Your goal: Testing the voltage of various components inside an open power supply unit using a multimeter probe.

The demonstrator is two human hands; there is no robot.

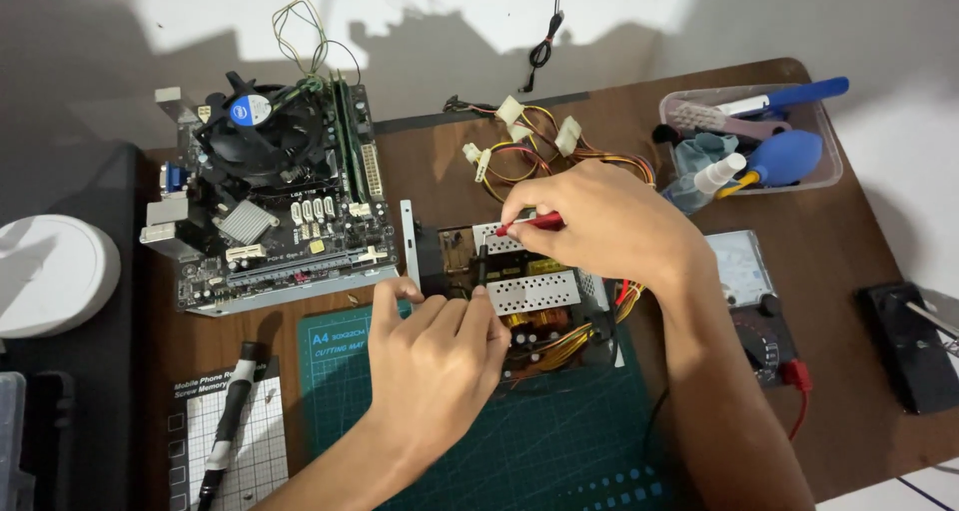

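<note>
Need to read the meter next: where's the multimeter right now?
In the head view, the multimeter lies on the table's right side, just right of the right hand, below the clear plastic bin.

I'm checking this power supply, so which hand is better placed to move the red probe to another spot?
Probably the right hand: it already pinches the red probe over the power supply. The left hand holds a black probe.

your right hand (599, 221) pinches a red probe (529, 224), tip down on the open power supply (529, 291). your left hand (435, 356) holds a black probe (481, 267) upright against the same board, fingers curled at the supply's near left corner. the supply sits on a green mat (559, 441). a motherboard (270, 211) lies to the left, a multimeter (749, 291) to the right, a tool tray (809, 161) beyond it.
</note>
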